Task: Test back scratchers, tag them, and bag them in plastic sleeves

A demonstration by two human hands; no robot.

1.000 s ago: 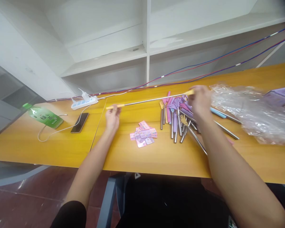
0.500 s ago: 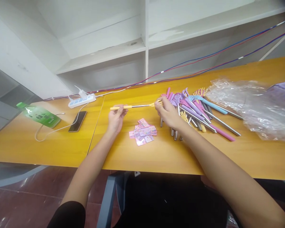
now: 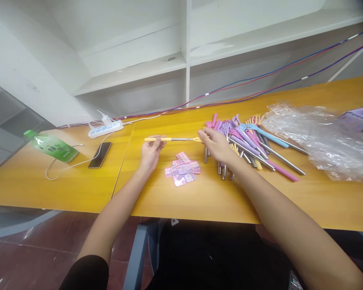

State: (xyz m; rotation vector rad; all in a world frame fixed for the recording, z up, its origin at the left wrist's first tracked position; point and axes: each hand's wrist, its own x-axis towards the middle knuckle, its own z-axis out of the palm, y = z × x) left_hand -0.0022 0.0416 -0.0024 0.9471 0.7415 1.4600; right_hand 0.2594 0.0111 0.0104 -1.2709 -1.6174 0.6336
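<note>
Both hands hold a yellow back scratcher [image 3: 181, 139] level above the table. My left hand [image 3: 151, 153] pinches its yellow handle, and my right hand [image 3: 214, 143] is closed around its claw end, which is mostly hidden by the fingers. A short metal rod shows between the two hands. Below it lies a small pile of pink and purple printed cards [image 3: 183, 169]. Just right of my right hand is a heap of back scratchers [image 3: 251, 139] in purple, pink, blue and yellow, with metal rods.
Clear plastic bags [image 3: 314, 137] and a purple box [image 3: 359, 117] lie at the right. On the left are a green drink bottle [image 3: 53, 147], a phone [image 3: 99, 155] with a white cable, and a power strip [image 3: 105, 128]. Shelves [image 3: 133, 72] and cables run behind.
The back scratcher now looks level and its exposed rod a little longer, with less of the claw showing. My left hand has shifted slightly right.
</note>
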